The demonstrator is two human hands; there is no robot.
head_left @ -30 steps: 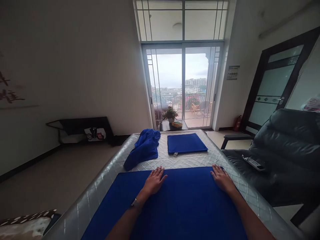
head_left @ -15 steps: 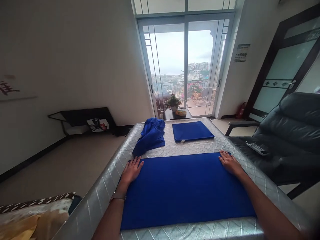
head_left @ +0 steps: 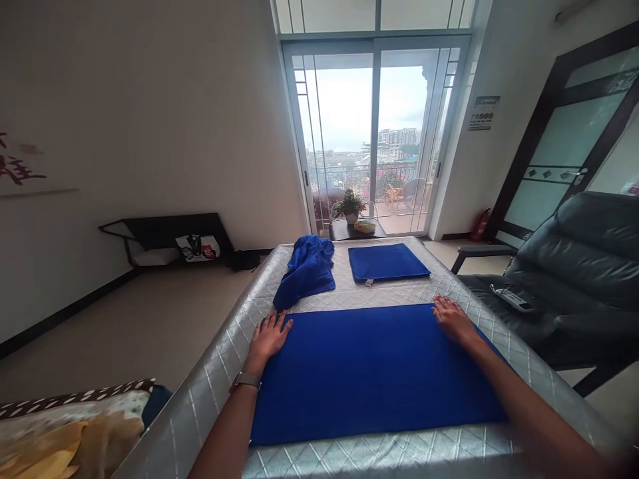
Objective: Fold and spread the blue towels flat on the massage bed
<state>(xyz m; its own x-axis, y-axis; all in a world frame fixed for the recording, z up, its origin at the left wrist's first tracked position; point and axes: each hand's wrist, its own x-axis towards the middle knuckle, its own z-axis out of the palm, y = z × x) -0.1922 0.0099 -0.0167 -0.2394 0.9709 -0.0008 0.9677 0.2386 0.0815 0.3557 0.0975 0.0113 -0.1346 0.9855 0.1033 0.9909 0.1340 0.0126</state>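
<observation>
Left hand (head_left: 271,334): shifts outward, spread wide atop blue cloth (head_left: 377,376), far-left corner;
Right hand (head_left: 453,318): atop far-right corner, slightly spread

- spread cloth (head_left: 377,369): smooth, matt fabric;
- folded cloth (head_left: 388,261): smooth, matt fabric;
- crumpled cloth (head_left: 308,269): matt, wrinkled fabric;
- mattress (head_left: 369,459): quilted fabric, silvery sheen along its side;
- armchair (head_left: 582,266): leather-like, creased, faintly glossy;
- door (head_left: 564,143): frosted glass panes, metal-looking handle (head_left: 579,176)
</observation>
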